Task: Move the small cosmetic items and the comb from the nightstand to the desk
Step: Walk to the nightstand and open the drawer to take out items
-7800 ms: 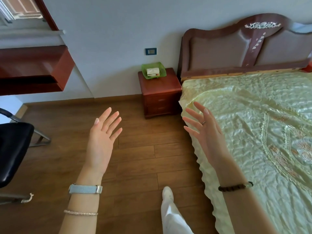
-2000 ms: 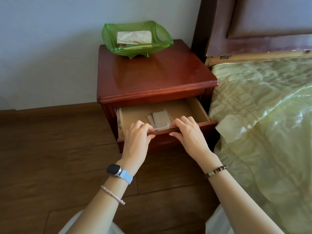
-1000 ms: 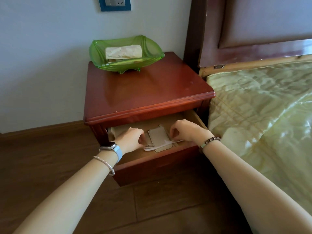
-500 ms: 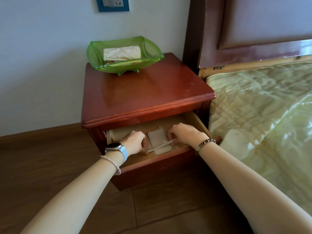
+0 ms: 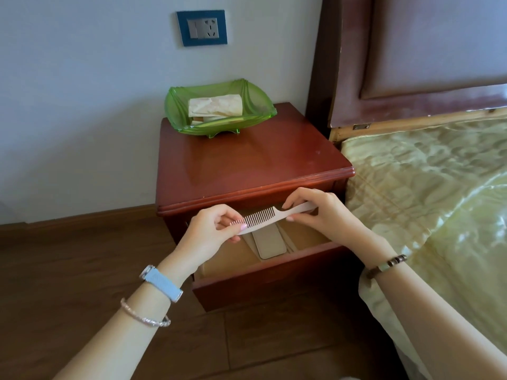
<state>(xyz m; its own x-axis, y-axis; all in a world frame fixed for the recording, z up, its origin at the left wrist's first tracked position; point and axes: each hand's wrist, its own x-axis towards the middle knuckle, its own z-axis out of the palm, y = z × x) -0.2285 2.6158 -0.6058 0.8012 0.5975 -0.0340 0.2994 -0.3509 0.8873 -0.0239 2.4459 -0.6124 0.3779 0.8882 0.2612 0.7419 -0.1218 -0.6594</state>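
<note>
I was at the first pick-up. The comb (image 5: 270, 219) was out of the open drawer (image 5: 269, 275) of the nightstand (image 5: 247, 160), held roughly level in the air just above it. My left grip (image 5: 216, 231) pinched the toothed end between thumb and fingertips, and my right grip (image 5: 321, 215) pinched the handle end, so both were clamped on the comb.

Below it a flat beige case (image 5: 269, 242) lay on the drawer floor, with something flat partly under it that I could not make out. I took these for the small cosmetic items not yet collected.

Next, I judged, one grip had to take the comb alone so the other could go down for the case. Then all of it had to be carried to the bench, which was out of sight.

Half a second earlier both grips had been down inside the drawer with the comb lying low across the case. Now it had been lifted clear, and the case showed more plainly.
</note>
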